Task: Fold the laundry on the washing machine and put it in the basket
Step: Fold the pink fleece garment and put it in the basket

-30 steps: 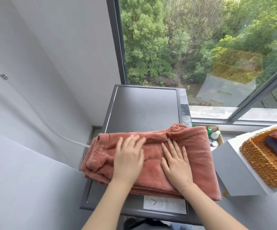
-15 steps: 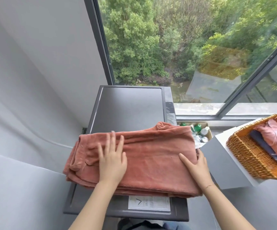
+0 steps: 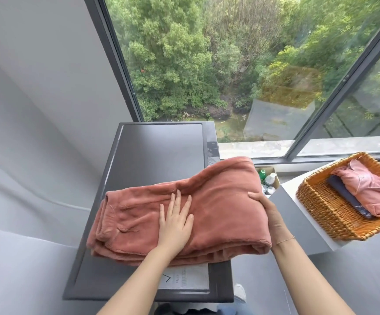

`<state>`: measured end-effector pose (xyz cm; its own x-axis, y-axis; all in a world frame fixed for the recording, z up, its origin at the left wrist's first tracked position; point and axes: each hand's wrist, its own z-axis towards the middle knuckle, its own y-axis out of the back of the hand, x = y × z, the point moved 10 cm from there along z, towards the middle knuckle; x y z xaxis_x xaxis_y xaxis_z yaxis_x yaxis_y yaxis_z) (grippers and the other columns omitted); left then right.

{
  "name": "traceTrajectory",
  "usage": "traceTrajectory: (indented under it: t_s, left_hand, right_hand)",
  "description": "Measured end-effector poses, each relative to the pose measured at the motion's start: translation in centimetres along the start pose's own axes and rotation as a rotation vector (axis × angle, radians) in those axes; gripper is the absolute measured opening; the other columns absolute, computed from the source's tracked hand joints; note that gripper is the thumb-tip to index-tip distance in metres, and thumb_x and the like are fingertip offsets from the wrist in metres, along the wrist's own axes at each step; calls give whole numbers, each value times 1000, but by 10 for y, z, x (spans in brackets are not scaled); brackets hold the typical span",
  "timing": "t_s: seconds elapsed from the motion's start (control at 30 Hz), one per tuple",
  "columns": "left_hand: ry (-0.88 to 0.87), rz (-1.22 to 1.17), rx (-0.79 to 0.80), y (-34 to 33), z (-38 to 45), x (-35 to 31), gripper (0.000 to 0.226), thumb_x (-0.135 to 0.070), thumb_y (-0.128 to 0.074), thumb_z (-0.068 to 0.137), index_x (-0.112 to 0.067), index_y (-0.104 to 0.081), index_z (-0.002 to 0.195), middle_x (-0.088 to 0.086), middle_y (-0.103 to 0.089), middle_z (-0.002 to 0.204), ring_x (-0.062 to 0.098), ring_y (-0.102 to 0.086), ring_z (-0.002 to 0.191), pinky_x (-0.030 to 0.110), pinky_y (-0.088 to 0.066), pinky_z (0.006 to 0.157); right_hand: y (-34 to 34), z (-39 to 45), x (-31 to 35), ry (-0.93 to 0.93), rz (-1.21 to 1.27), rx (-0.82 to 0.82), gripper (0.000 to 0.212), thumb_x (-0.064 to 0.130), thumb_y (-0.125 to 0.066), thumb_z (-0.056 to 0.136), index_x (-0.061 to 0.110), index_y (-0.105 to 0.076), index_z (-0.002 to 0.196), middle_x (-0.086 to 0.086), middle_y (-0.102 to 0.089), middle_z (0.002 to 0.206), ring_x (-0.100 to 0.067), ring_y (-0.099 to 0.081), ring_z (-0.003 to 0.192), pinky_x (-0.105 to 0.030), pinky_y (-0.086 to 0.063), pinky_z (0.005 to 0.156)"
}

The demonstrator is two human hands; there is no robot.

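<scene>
A thick terracotta-pink blanket (image 3: 184, 214) lies folded in several layers on the dark grey top of the washing machine (image 3: 157, 155). Its surface is soft and fleecy, with small wrinkles, and the stacked edges show along the near side and at the 9 o'clock end. The bundle covers the near half of the machine top and hangs a little over its 3 o'clock edge, where that end is raised.

The left hand (image 3: 176, 221) rests flat on the middle of the blanket, fingers straight and slightly spread. The right hand (image 3: 268, 210) grips the 3 o'clock end of the blanket, thumb on top and fingers hidden under the fabric.

At 3 o'clock, well apart from the blanket, a woven wicker basket (image 3: 320, 208) stands on a white surface and holds a folded pink garment (image 3: 370, 189) over a dark one (image 3: 341, 189). Between machine and basket, lower down, a small box with bottles (image 3: 267, 178) is seen.
</scene>
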<state>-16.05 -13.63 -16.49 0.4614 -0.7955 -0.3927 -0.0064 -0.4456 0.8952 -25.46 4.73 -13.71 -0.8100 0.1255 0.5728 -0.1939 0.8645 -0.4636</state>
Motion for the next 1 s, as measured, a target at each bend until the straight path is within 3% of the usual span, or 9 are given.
traceTrajectory:
  t_s: [0.1, 0.2, 0.27, 0.33, 0.4, 0.6, 0.8, 0.9, 1.0]
  left_hand:
    - [41, -615, 164, 10, 8, -23, 44, -25, -47, 100, -31, -38, 143, -7, -8, 158, 5, -11, 145, 35, -7, 120]
    - [97, -1020, 4, 66, 2, -9, 30, -5, -48, 98, -22, -60, 120, -5, -60, 131, 4, -51, 124, 18, -41, 103]
    - [124, -891, -152, 98, -9, 28, 30, -1, -44, 97, -21, -66, 106, -17, -69, 108, 0, -58, 111, 10, -42, 94]
    - [184, -583, -239, 113, -20, 75, 30, -3, -46, 96, -25, -66, 103, -17, -65, 106, 3, -56, 110, 15, -39, 95]
    - [205, -541, -216, 106, -26, 107, 30, -1, -47, 96, -22, -67, 102, -8, -65, 111, 1, -57, 106, 24, -43, 99]
    - [410, -1467, -123, 86, -18, 136, 43, -29, -24, 104, -7, -60, 111, 14, -66, 113, 16, -68, 93, 24, -54, 80]
    - [525, -1491, -34, 83, -28, 141, 51, -51, -34, 99, -12, -63, 113, 6, -72, 101, 19, -66, 98, 35, -49, 86]
    - [449, -1298, 55, 80, -25, 136, 48, -52, -61, 86, -19, -61, 121, 6, -71, 111, 21, -67, 104, 42, -50, 95]
    - [416, -1144, -74, 92, -19, 139, 31, -27, -65, 90, -22, -59, 120, 2, -70, 112, 20, -67, 105, 39, -51, 95]
  right_hand:
    - [-11, -15, 32, 98, 36, 52, 28, 24, -54, 83, 6, -75, 85, -18, -68, 89, -30, -67, 78, -40, -50, 79]
    - [-33, -28, 52, 182, -36, 127, 47, 17, -45, 91, 19, -73, 54, -9, -68, 68, -20, -67, 62, -35, -51, 71]
    - [-51, -31, 56, 198, -118, 155, 38, 16, -51, 90, 18, -74, 59, -8, -69, 68, -19, -67, 63, -35, -51, 73]
    - [-77, -30, 52, 210, -189, 200, 19, 20, -62, 80, 10, -73, 91, -13, -70, 86, -23, -67, 79, -38, -51, 82]
    - [-105, -23, 42, 250, -306, 251, 43, 22, -66, 73, 6, -64, 113, -14, -69, 102, -23, -65, 91, -38, -51, 86]
    - [-197, -10, -19, 381, -837, 290, 56, 29, -72, 75, 25, -49, 127, 14, -60, 108, 2, -57, 98, -7, -43, 79]
    - [-208, 23, -100, 166, -861, 390, 77, 1, -53, 89, 22, -14, 151, 0, -55, 95, -10, -59, 82, -27, -52, 83]
    - [-208, 20, -100, 184, -803, 433, 76, -19, -39, 84, 19, -23, 148, -3, -59, 102, -11, -60, 90, -25, -48, 89]
    - [-195, 5, -58, 556, -838, 284, 62, -17, -37, 76, 22, -59, 120, 1, -64, 111, -4, -59, 104, -24, -45, 97]
